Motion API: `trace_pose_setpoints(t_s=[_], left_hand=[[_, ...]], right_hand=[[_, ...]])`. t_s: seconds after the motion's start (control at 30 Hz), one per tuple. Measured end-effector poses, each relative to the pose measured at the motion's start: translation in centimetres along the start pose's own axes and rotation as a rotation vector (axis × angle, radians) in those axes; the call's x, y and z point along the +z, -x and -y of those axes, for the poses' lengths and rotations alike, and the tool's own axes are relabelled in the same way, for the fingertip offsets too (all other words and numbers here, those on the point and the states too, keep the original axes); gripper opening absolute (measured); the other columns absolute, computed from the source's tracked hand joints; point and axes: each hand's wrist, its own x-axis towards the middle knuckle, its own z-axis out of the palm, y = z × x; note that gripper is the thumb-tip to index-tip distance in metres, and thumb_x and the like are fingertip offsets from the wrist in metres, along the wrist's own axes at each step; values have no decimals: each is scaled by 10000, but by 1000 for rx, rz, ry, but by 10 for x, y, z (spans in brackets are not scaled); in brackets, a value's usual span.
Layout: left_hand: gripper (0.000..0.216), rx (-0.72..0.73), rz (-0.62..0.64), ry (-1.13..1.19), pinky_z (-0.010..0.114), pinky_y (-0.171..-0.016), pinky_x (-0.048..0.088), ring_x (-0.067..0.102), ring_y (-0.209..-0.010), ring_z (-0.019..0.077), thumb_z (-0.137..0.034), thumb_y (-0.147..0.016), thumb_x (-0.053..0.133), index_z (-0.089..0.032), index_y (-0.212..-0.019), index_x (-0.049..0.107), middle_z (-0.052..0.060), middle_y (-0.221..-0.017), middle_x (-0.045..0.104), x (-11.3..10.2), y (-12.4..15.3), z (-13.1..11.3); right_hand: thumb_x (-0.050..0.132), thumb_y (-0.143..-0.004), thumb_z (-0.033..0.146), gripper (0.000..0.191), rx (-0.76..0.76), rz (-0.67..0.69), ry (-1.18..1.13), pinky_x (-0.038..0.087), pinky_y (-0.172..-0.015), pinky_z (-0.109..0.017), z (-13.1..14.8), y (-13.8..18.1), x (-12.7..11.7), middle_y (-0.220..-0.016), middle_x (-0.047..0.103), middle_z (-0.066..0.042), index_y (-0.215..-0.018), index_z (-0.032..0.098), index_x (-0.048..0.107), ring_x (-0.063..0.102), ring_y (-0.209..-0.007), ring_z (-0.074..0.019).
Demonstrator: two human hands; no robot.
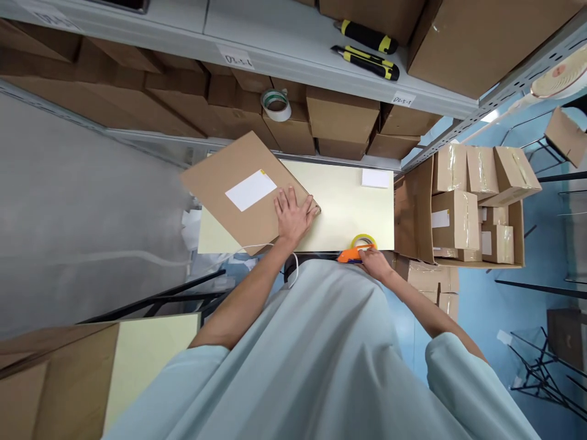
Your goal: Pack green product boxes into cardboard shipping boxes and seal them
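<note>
A flat brown cardboard box (215,177) lies at an angle on the pale yellow table (339,214), a white label (251,190) on its top. My left hand (294,215) rests on the box near its right corner, fingers spread. At the table's front edge, my right hand (375,264) is closed on an orange tape dispenser (351,254). A yellow tape roll (364,238) shows at the dispenser. The right hand's fingers are partly hidden behind the dispenser.
White slips (375,178) lie at the table's back right. Right of the table, a large open carton (415,211) holds several taped boxes. On the shelf (284,55) above lie two utility knives (367,61); a white tape roll (276,105) hangs below. A white cable (247,247) crosses the table's front left.
</note>
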Motion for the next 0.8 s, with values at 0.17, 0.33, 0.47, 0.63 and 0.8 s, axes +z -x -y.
trace_pose_setpoints(t_s=[0.17,0.33,0.47,0.63,0.8], left_hand=[[498,16,6,21,706,-1375,-102,-11,-1775,400,-507,-970,732,-301,-1421,772,111,-1855,342,4,12,-4],[436,84,111,6,695,-1394,-50,46,-1774,398,-488,-958,743,-331,-1360,807,84,-1850,354,5,45,-1],[403,147,200,-63,700,-1401,2,93,-1767,414,-462,-926,760,-342,-1303,835,70,-1848,355,-5,69,9],[356,169,236,-77,707,-1406,55,178,-1751,434,-414,-877,776,-347,-1217,859,58,-1794,461,-24,89,16],[467,116,145,-70,610,-1393,278,485,-1606,370,-400,-974,649,-303,-1414,771,124,-1592,664,-43,77,27]], right_hand=[[542,-1168,421,390,81,-18,63,556,-1079,-431,-46,26,-15,-1148,812,-272,-1321,91,684,753,-1163,-376],[660,-1122,391,400,53,-69,67,527,-1108,-433,-63,-25,-47,-1216,801,-287,-1350,63,646,738,-1201,-368],[720,-1081,355,469,-16,-98,50,500,-1148,-446,-55,-85,-66,-1299,793,-281,-1422,53,604,738,-1223,-366],[693,-1079,281,475,-170,-101,73,458,-1197,-442,-16,-131,-71,-1328,803,-245,-1472,40,580,750,-1238,-334],[512,-1092,141,373,-271,-96,139,456,-1200,-453,24,-146,-60,-1276,819,-247,-1432,8,593,774,-1209,-326]])
